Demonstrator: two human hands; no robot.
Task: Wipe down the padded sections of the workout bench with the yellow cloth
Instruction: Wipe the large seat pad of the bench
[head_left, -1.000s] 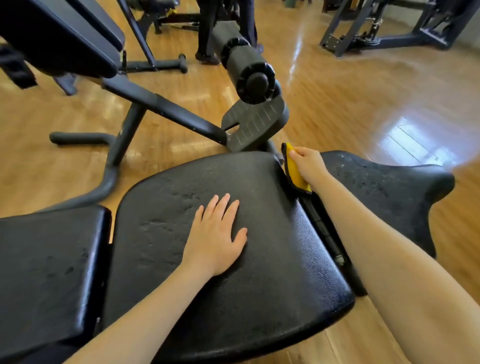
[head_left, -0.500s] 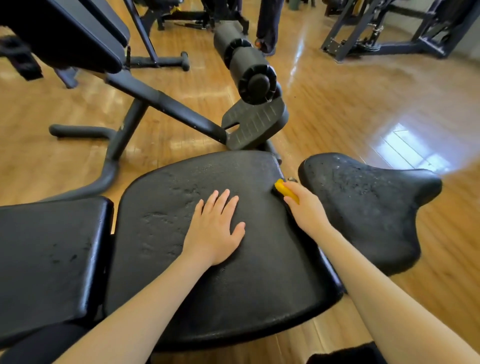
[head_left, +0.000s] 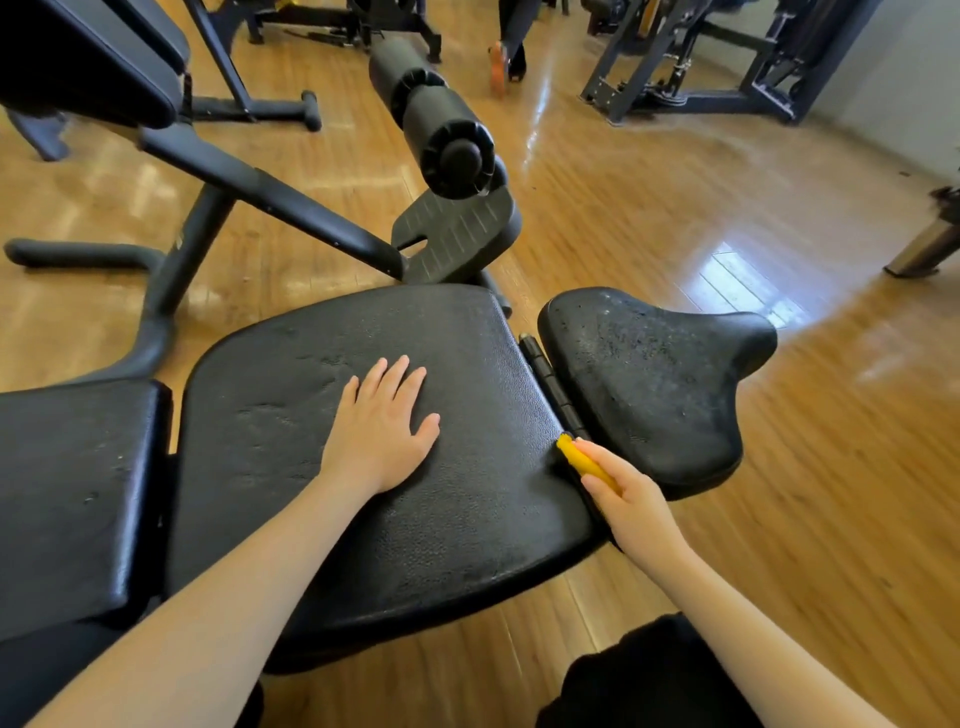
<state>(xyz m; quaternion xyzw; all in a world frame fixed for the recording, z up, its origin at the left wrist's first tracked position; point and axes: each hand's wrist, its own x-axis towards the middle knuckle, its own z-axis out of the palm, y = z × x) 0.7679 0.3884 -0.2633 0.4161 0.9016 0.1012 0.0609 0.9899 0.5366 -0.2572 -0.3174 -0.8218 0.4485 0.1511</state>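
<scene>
The black workout bench has a large middle pad (head_left: 467, 519), a saddle-shaped pad (head_left: 654, 389) to its right and a third pad (head_left: 72, 493) at the left. My left hand (head_left: 382, 434) lies flat and open on the middle pad. My right hand (head_left: 631, 499) grips the folded yellow cloth (head_left: 584, 460), pressed into the gap between the middle pad and the saddle-shaped pad, near the front end of the gap. Most of the cloth is hidden by my fingers.
A black foam roller (head_left: 436, 124) and a ridged footplate (head_left: 457, 234) stand behind the pads on the bench frame (head_left: 260, 192). Another machine (head_left: 701, 67) sits at the back right. A person's feet (head_left: 506, 62) are on the wooden floor (head_left: 675, 218) beyond.
My right hand has slid the yellow cloth along the gap between the two pads, from its far end toward me. My left hand has stayed flat on the middle pad.
</scene>
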